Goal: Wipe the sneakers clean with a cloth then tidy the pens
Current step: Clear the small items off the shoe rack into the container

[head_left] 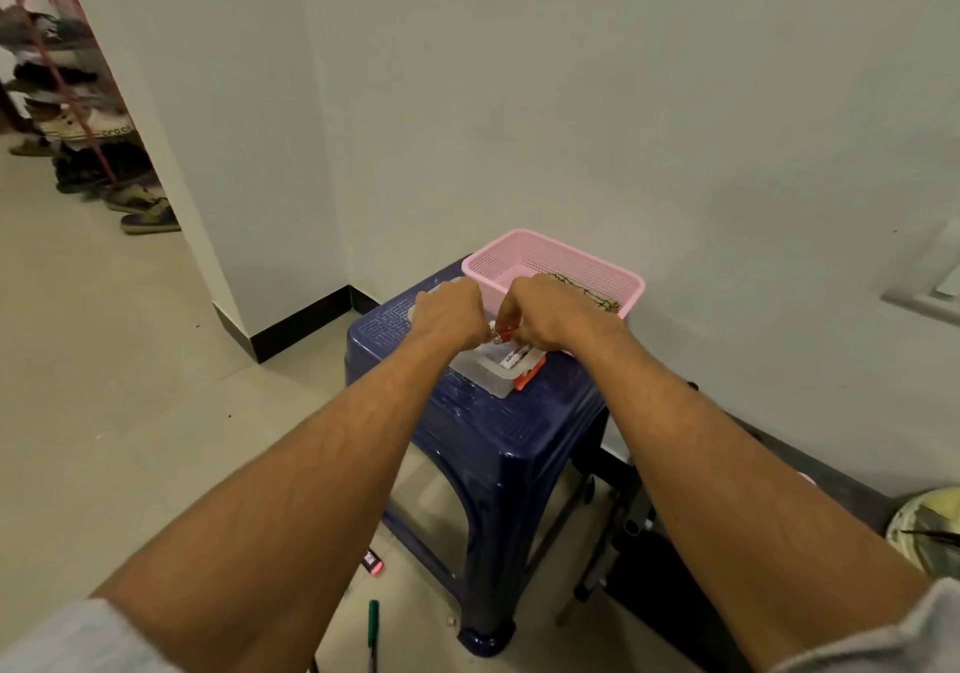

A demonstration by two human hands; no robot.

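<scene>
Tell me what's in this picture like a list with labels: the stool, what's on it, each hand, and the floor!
stool: blue, by the wall
on stool: pink basket and clear box
right hand: pinches a red pen over the box
left hand: fingers curled right beside the pen; what they hold is hidden
floor: green pen and pink marker by the stool's legs
far left: shoe rack full of shoes

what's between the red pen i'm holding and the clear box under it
Nothing visible: the small red pen, pinched by the right hand beside the left hand, hangs directly over the open translucent plastic box on the dark blue plastic stool.
</scene>
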